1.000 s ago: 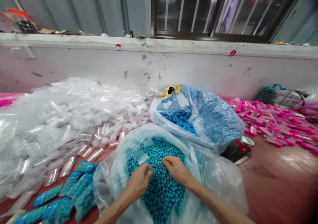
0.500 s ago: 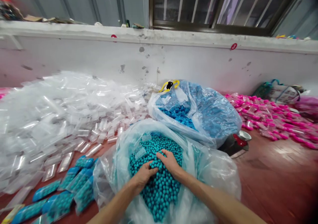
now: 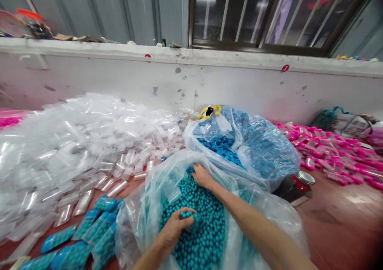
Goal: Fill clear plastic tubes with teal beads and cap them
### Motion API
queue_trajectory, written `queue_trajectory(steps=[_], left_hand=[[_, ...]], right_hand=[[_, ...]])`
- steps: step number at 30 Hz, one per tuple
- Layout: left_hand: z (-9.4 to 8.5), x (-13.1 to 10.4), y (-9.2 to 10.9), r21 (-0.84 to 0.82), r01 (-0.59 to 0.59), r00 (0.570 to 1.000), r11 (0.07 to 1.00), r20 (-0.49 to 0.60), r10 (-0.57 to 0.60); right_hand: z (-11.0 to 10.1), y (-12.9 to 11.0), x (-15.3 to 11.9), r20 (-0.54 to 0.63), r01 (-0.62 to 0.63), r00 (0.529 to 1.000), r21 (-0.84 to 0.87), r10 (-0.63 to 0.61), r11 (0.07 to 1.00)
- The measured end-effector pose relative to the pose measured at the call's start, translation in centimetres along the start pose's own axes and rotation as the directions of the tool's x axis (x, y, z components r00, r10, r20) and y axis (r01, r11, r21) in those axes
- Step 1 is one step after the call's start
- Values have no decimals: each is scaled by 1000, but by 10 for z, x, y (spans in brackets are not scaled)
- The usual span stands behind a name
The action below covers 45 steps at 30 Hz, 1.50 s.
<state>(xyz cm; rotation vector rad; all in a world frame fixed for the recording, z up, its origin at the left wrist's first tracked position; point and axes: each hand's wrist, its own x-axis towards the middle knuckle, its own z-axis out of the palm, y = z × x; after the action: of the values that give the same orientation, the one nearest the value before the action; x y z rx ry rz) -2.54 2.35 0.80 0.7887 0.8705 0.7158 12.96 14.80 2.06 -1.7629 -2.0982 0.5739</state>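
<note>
A large clear plastic bag (image 3: 140, 198) stands open, full of small round teal beads (image 3: 200, 246). Over the beads, my left hand (image 3: 176, 226) is closed around a small clear packet (image 3: 193, 224) with teal beads in and above it. My right hand (image 3: 203, 177) reaches to the far side of the bag, its fingers curled at a dark blue piece (image 3: 190, 169) near the inner wall. Behind stands a second bag (image 3: 266, 150) holding blue pieces (image 3: 223, 148).
Clear empty packets (image 3: 74, 142) are heaped at the left. Filled teal packets (image 3: 100, 226) lie on the red surface (image 3: 338, 218) at front left. A metal-lidded container (image 3: 303, 178) stands right of the bags, with pink packets (image 3: 329, 150) beyond. A white wall (image 3: 239, 86) runs behind.
My right hand has moved away from my left, toward the far side of the bag, and now touches a dark blue piece. The packet in my left hand has come into clearer view. The camera view has shifted.
</note>
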Motion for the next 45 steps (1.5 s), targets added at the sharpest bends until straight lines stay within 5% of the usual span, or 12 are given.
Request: queue_trajectory(steps=[3, 7, 14, 21, 23, 26, 29, 34, 39, 42, 45], left_hand=[[-4, 4, -7, -16, -24, 1000, 1000, -17, 24], [-7, 7, -12, -1, -48, 995, 999, -92, 47], [-5, -2, -1, 315, -28, 981, 949, -173, 86], [-11, -6, -9, 260, 62, 990, 964, -142, -25], [-13, -6, -12, 219, 71, 989, 973, -142, -41], [-13, -7, -13, 123, 67, 990, 990, -131, -51], [-11, -12, -9, -6, 68, 995, 998, -75, -68], [-6, -21, -1, -64, 56, 998, 996, -7, -56], [2, -23, 3, -2, -13, 993, 1000, -121, 12], [6, -27, 5, 48, -40, 984, 998, -170, 48], [7, -29, 5, 191, -61, 973, 980, -207, 101]], right_hand=[[2, -3, 1, 35, 24, 999, -22, -23, 999], [-3, -6, -31, 136, 114, 984, 11, -114, 993], [-28, 3, -80, 324, 141, 922, 234, -214, 962], [-46, 7, -79, 49, -6, 999, 10, 5, 1000], [-42, -2, -87, 20, 32, 999, -44, -31, 999], [-25, -19, -97, 87, 212, 976, -204, -198, 956], [-9, -29, -98, 173, 257, 962, -319, -210, 912], [-11, -21, -92, 59, 117, 992, -99, -111, 988], [-4, -2, -110, 45, 335, 934, 241, -355, 911], [-5, 12, -124, 47, 323, 940, 189, -337, 927], [-21, 10, -127, 15, 143, 989, 66, -145, 987]])
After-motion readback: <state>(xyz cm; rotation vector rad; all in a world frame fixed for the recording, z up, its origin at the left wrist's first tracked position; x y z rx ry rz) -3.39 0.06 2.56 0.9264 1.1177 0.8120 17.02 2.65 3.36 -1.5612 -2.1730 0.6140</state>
